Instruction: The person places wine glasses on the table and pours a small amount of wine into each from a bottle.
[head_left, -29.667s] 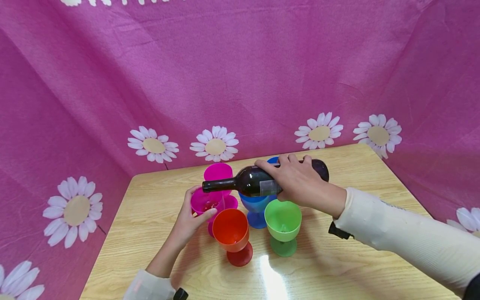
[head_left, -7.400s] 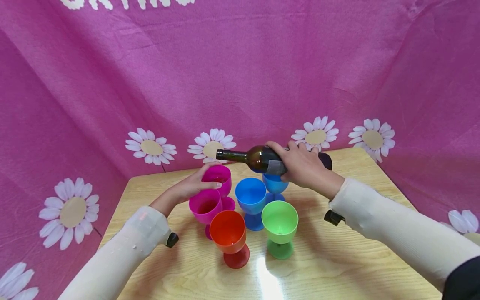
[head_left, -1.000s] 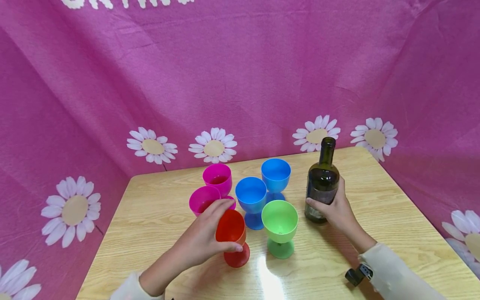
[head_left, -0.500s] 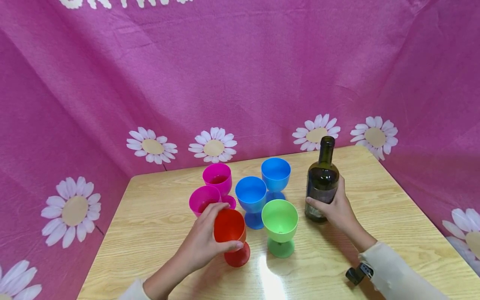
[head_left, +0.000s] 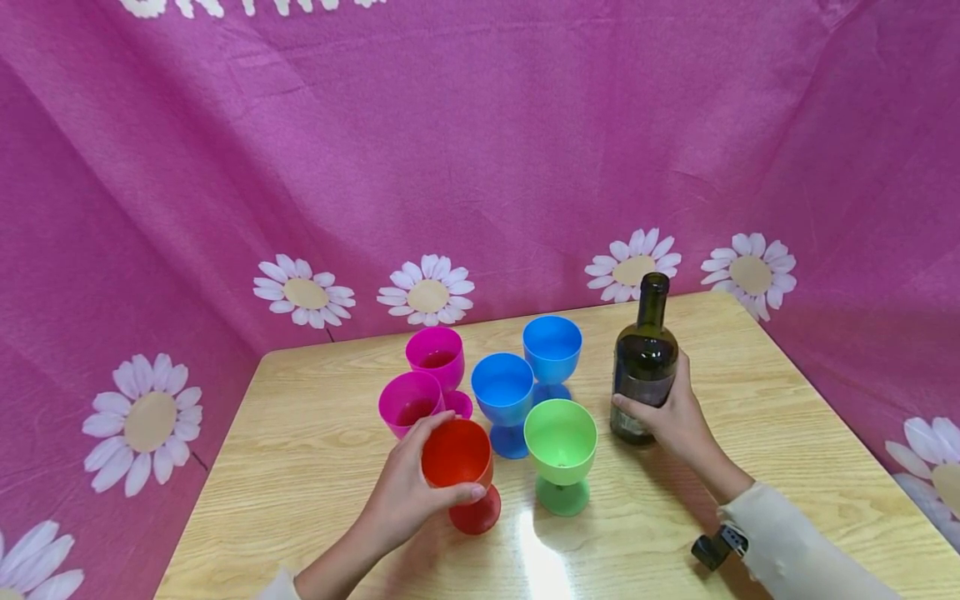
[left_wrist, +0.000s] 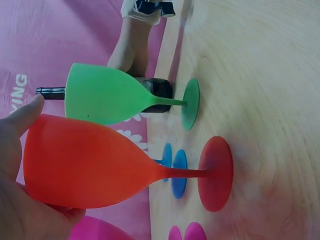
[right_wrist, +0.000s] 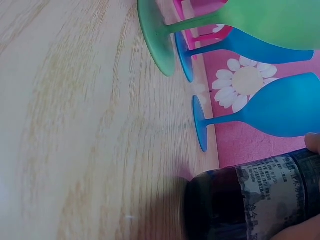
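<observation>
My left hand (head_left: 408,492) curls round the bowl of a red goblet (head_left: 455,454), thumb on the near side and fingers on the far side. The goblet's foot (left_wrist: 216,174) rests on the table in the left wrist view. At the right, my right hand (head_left: 684,421) grips the lower body of a dark glass wine bottle (head_left: 645,360), which stands upright. Its printed label (right_wrist: 272,190) shows in the right wrist view. Red liquid lies in the front pink goblet (head_left: 397,398) and the back pink goblet (head_left: 435,346), both just beyond my left hand.
A green goblet (head_left: 561,446) stands right of the red one. Behind it are a nearer blue goblet (head_left: 502,396) and a farther blue goblet (head_left: 552,346), close together. The wooden table (head_left: 300,433) ends at a pink flowered cloth (head_left: 480,167).
Since 7.4 s ago, the bottle has gone from tilted by the back pink goblet to upright at right. My left hand moved from the pink goblets to the red one, and its hold has settled.
</observation>
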